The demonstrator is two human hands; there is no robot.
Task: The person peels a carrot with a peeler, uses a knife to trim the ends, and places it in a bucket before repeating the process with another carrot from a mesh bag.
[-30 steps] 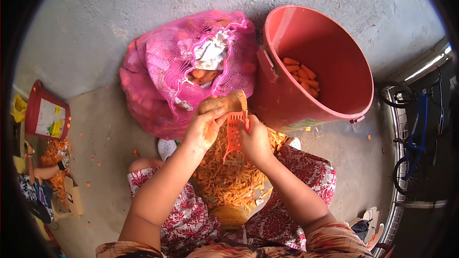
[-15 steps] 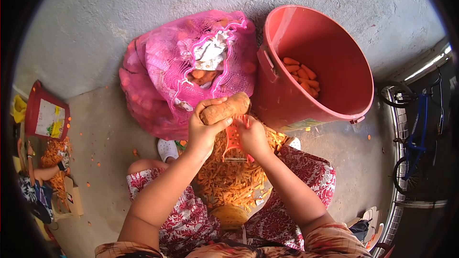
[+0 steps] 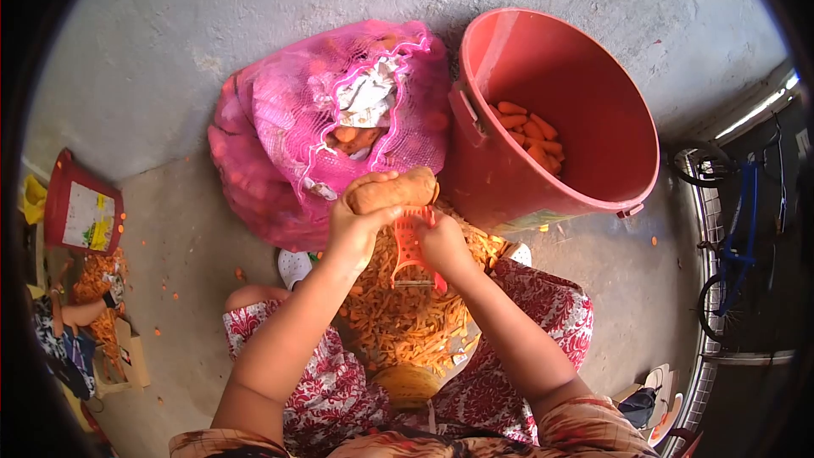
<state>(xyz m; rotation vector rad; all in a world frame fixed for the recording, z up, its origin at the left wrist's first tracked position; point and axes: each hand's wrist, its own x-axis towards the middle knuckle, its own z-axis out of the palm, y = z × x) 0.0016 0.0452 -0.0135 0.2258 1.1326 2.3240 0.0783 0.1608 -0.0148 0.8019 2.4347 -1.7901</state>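
Thumb and fingers of my left hand [image 3: 350, 233] are wrapped round a thick, brownish-orange carrot [image 3: 392, 192], which lies nearly level across the view. Closed on an orange-red plastic peeler [image 3: 409, 242] with a perforated body, my right hand [image 3: 446, 246] is just below the carrot's right end. The peeler's upper end sits close under the carrot, and its metal blade is at the lower end, toward me. Beneath both hands spreads a heap of carrot peelings [image 3: 407, 322], between my legs. A yellow rounded rim [image 3: 408, 383] shows at the heap's near side.
A pink mesh sack [image 3: 280, 136] of carrots stands against the wall. Beside it, a tall red bucket [image 3: 560, 59] holds peeled carrots [image 3: 536, 136]. At far left, another person [image 3: 64, 331] sits by more peelings and a red tub [image 3: 80, 203]. A blue bicycle [image 3: 746, 229] stands at right.
The carrot has turned from slanting up at its right end to nearly level. Both hands have shifted slightly, with the peeler still in my right hand.
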